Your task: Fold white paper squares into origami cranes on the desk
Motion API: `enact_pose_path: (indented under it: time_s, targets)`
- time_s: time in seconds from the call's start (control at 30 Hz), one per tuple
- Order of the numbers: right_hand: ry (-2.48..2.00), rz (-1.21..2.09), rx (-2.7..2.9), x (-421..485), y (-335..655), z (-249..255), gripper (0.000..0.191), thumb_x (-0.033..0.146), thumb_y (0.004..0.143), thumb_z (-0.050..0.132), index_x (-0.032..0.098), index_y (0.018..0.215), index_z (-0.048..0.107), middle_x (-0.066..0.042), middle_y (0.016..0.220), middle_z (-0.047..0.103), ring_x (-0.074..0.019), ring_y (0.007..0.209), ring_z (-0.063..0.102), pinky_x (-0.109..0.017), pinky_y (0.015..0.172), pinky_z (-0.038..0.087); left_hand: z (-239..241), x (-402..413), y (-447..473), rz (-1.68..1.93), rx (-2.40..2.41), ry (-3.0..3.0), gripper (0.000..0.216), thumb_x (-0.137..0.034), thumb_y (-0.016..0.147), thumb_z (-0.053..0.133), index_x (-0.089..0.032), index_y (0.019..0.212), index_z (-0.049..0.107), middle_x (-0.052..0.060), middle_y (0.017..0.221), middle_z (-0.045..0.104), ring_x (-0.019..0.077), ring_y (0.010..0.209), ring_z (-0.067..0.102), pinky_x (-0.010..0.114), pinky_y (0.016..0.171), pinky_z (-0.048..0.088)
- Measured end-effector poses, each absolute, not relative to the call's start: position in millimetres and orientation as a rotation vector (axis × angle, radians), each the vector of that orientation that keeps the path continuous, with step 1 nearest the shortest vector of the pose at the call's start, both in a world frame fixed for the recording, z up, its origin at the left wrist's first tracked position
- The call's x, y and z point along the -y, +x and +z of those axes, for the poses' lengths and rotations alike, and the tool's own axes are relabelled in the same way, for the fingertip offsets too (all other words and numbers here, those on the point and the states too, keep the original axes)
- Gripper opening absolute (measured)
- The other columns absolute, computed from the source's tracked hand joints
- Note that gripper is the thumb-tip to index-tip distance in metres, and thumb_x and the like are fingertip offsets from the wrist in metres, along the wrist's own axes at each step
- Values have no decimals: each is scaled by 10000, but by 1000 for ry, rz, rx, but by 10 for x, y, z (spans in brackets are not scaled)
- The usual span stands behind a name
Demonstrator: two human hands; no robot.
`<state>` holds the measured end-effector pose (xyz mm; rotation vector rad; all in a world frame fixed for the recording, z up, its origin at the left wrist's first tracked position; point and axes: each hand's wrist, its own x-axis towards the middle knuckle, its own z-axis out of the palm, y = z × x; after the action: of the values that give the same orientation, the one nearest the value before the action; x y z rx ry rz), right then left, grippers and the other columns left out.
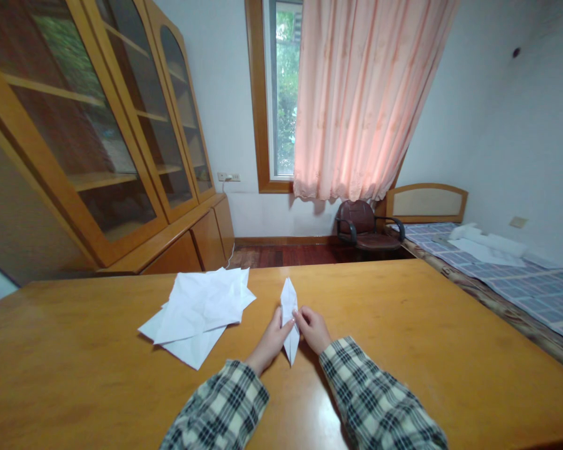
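A narrow folded white paper shape (289, 299), pointed at both ends, lies on the wooden table (403, 325) in front of me. My left hand (272, 340) rests against its left edge, fingers together and pressing on the paper. My right hand (313, 328) pinches its right edge at the middle. Both sleeves are plaid. The lower tip of the paper shows between my wrists.
A loose pile of white paper sheets (199, 312) lies on the table left of my hands. A glass-door wooden cabinet (103, 144) stands at the left, a dark armchair (366, 225) under the pink curtain (361, 100), and a bed (497, 269) at the right.
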<state>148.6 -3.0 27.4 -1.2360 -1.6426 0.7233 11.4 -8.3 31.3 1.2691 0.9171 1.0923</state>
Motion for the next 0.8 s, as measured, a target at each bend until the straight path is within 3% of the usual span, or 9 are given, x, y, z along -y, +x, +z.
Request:
enact_pose_path:
  time_s: [0.5,0.8]
  targets:
    - [-1408,435,1761,76,1511,334,385,466,904,411,188,665,531,8,618,541,-127,601,489,-226,579,308,282,57,102,1109,-1011,1299,378,-374,770,626,-127,1051,573,119,1064,663,271,974,613,352,810,487]
    - [-1451,239,1887,77,1528,389,444,439,930,375,184,589,500,2,573,523,-117,574,459,-233,574,265,332,82,127,1101,-976,1315,364,-312,765,619,-129,1075,564,111,1077,657,254,970,612,346,821,481]
